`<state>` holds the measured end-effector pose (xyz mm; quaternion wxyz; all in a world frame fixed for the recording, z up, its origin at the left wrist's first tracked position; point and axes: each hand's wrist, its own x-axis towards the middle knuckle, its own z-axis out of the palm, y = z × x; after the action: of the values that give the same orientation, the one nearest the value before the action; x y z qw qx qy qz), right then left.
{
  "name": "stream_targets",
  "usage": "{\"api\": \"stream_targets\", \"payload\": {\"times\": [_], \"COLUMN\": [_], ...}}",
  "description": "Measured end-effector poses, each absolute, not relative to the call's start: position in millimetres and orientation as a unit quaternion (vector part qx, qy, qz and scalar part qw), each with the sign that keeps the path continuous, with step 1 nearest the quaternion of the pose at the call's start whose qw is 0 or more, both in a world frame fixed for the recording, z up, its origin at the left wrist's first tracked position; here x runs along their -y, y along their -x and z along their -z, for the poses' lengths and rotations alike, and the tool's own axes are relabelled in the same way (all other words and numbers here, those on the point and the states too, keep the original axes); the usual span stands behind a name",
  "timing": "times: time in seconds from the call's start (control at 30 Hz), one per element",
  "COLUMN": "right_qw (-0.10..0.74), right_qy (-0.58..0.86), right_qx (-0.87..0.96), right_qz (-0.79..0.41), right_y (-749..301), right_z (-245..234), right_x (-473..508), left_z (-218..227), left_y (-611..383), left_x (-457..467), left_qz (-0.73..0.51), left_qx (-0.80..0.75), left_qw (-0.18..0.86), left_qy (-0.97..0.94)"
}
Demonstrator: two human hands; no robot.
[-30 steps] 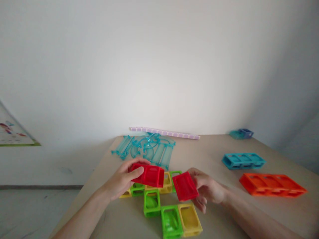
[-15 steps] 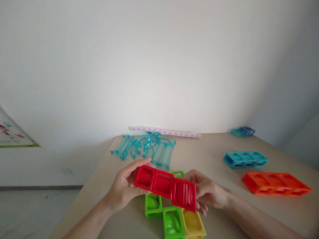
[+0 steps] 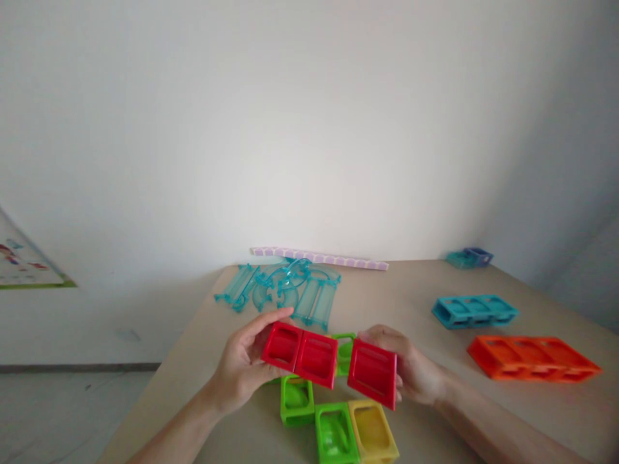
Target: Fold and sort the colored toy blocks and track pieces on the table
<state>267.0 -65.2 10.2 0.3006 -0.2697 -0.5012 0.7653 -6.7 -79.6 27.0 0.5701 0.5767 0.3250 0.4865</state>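
Note:
My left hand (image 3: 242,367) grips a red double block (image 3: 300,353) of two joined hollow cells, held above the table. My right hand (image 3: 416,370) grips a single red block (image 3: 372,374) just to its right, with a small gap between the two red pieces. Below them on the table lie green blocks (image 3: 296,399) and a yellow block (image 3: 372,432), laid side by side; part of that group is hidden behind the red pieces and my hands.
Clear teal track pieces (image 3: 285,290) lie at the table's far left, with a pale purple strip (image 3: 319,258) along the back edge. A teal triple block (image 3: 474,310) and an orange triple block (image 3: 532,356) sit at the right. Small blue pieces (image 3: 469,258) rest at the far right corner.
Half a second ago the three red cells formed one row between my hands. Now the right cell is apart from the other two, with a gap between them.

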Motion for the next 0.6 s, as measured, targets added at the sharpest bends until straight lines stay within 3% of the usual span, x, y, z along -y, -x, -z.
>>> {"api": "stream_targets", "payload": {"times": [0.33,0.5,0.6], "right_qw": [0.276,0.306,0.326], "right_qy": [0.29,0.223,0.204], "right_qx": [0.44,0.462,0.523], "right_qz": [-0.804,-0.802,-0.761], "right_y": [-256,-258,-257], "right_z": [-14,-20,-22], "right_x": [71,71,70], "left_z": [-26,-20,-18], "left_y": [1,2,4], "left_x": [86,85,84], "left_qz": [-0.494,-0.543,-0.541], "left_qx": [-0.325,-0.354,-0.343], "left_qw": [0.547,0.448,0.333], "left_qy": [-0.593,-0.616,-0.692]}}
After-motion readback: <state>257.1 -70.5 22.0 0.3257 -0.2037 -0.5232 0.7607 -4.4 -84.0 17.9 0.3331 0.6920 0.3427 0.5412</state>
